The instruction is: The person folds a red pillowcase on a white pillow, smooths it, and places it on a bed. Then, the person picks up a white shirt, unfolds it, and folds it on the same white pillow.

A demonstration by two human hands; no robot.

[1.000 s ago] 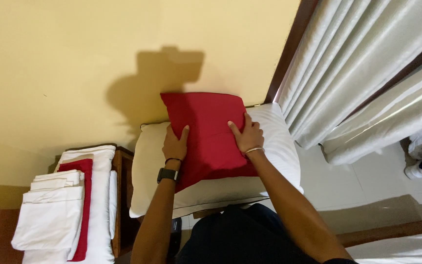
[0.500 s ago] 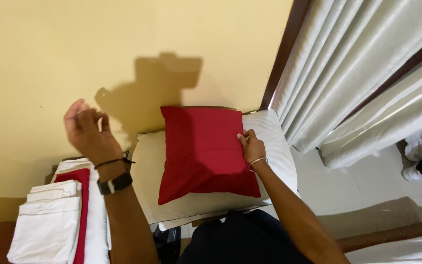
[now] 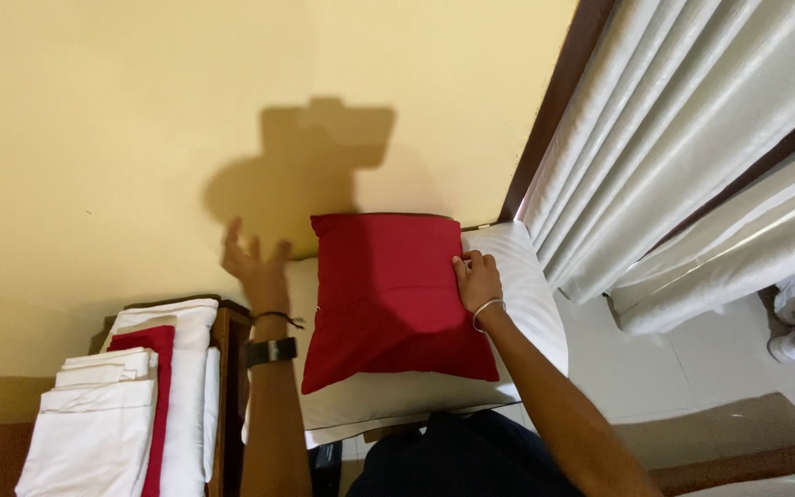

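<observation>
Head view recorded a red cushion (image 3: 393, 294) lying flat on a white pillow (image 3: 517, 276) against the yellow wall (image 3: 140, 120), with white curtains (image 3: 683, 156) at two o'clock. Right hand (image 3: 477, 282) rested on the cushion's three o'clock edge, fingers curled over the rim in a loose hold; left hand (image 3: 255, 262) was raised at the cushion's nine o'clock, fingers spread wide, holding nothing and clear of the fabric. Stacked white and red linens (image 3: 131, 405) sat on a wooden stand (image 3: 230, 368) at eight o'clock.
</observation>
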